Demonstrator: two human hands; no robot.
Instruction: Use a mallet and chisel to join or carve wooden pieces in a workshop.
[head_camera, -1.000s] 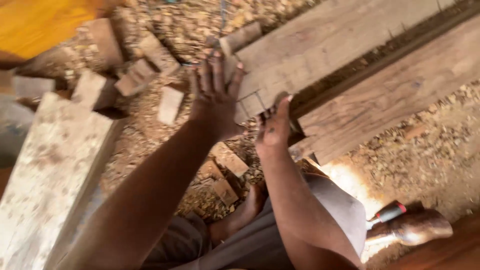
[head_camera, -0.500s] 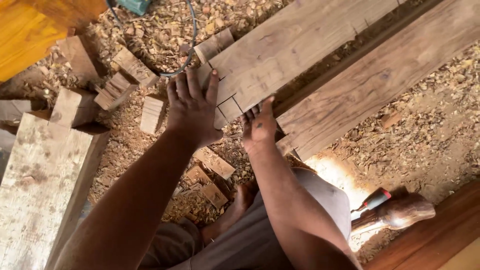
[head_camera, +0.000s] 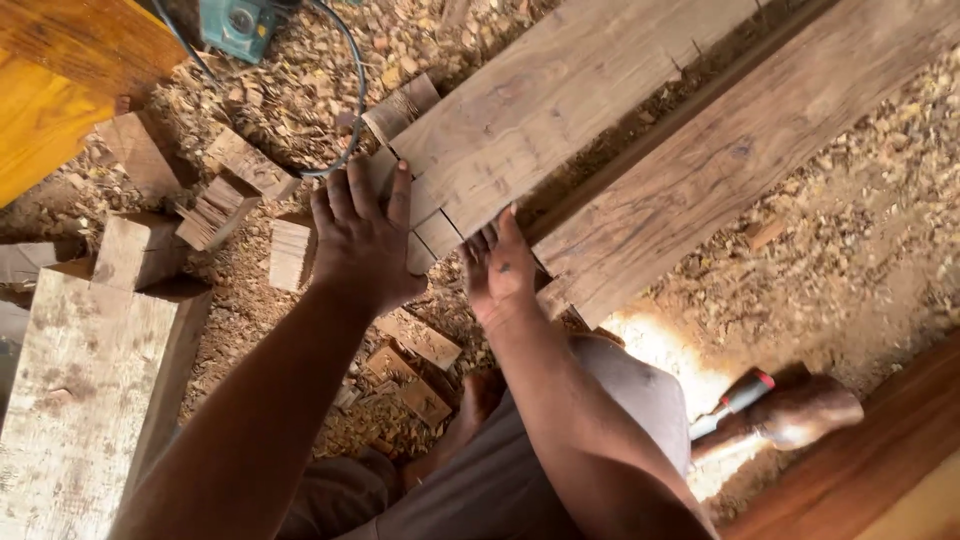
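My left hand (head_camera: 362, 245) lies flat, fingers spread, on the marked end of the pale, broad wooden plank (head_camera: 545, 110) at frame centre; my right hand (head_camera: 500, 272) is open against its lower corner, gripping nothing; the timber looks heavy, stiff and rough, best held by its edges; its far end is cut off at upper right; the pencilled lines are hard to make out.

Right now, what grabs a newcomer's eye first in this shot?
Two bare hands at the centre: the left hand lies flat on the notched end of a pale plank, and the right hand touches that same end beside a darker plank. Wood shavings cover the ground, with cut wood blocks at left. A wooden mallet and a chisel lie at lower right.
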